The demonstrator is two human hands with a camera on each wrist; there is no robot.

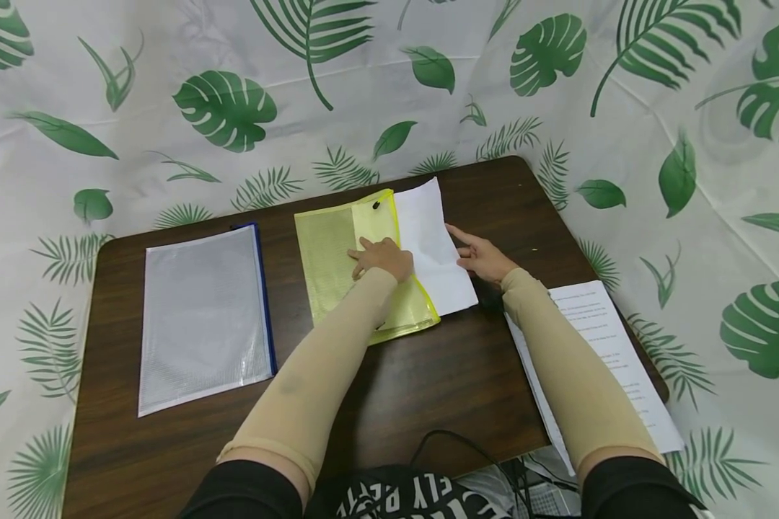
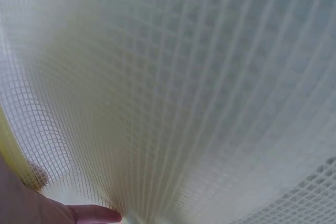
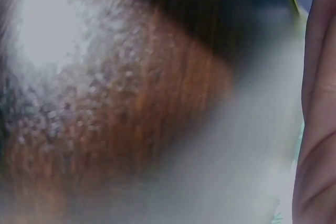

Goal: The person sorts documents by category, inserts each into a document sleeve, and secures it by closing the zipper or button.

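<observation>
A yellow mesh zip pouch lies on the table's middle in the head view. White paper sticks out past its right, yellow-edged side; a paler strip shows through the mesh. My left hand rests on the pouch with its fingers spread toward the left. In the left wrist view, the mesh bulges close to the camera, its folds running toward a fingertip. At the paper's right edge, my right hand touches it with extended fingers; its thumb is hard to make out. The right wrist view shows the hand's side beside blurred paper.
A clear mesh pouch with a blue edge lies at the left of the dark wooden table. Printed sheets lie under my right forearm, overhanging the front edge. A black cable loops at the front. A leaf-patterned cloth hangs behind.
</observation>
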